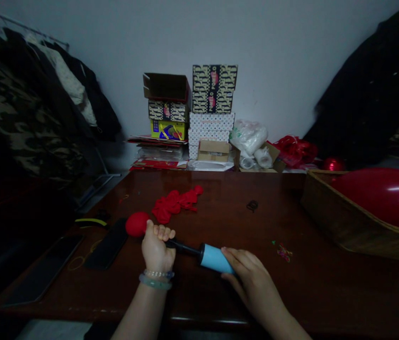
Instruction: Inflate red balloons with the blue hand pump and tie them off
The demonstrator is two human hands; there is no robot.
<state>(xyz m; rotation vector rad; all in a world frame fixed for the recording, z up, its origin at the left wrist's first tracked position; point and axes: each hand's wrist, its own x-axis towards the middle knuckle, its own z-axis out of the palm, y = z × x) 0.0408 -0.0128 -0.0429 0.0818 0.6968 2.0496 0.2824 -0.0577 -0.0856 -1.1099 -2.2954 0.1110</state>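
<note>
A blue hand pump (215,258) with a black rod lies across the space between my two hands, above the brown table. My right hand (250,278) is wrapped round its blue barrel. My left hand (158,248), with two bracelets at the wrist, is closed at the black end of the pump. Just beyond its thumb, a small red balloon (138,224) bulges out, partly inflated; where its neck meets the pump is hidden by the fingers. Behind it, a crumpled pile of red balloons (174,203) rests on the table.
At right, a basket (358,236) holds a big red balloon (390,193). Two dark flat objects, one a phone-like slab (46,269), lie at left. Small coloured bands (284,252) and a black loop (252,205) are on the table (220,189). Boxes (211,123) stand behind.
</note>
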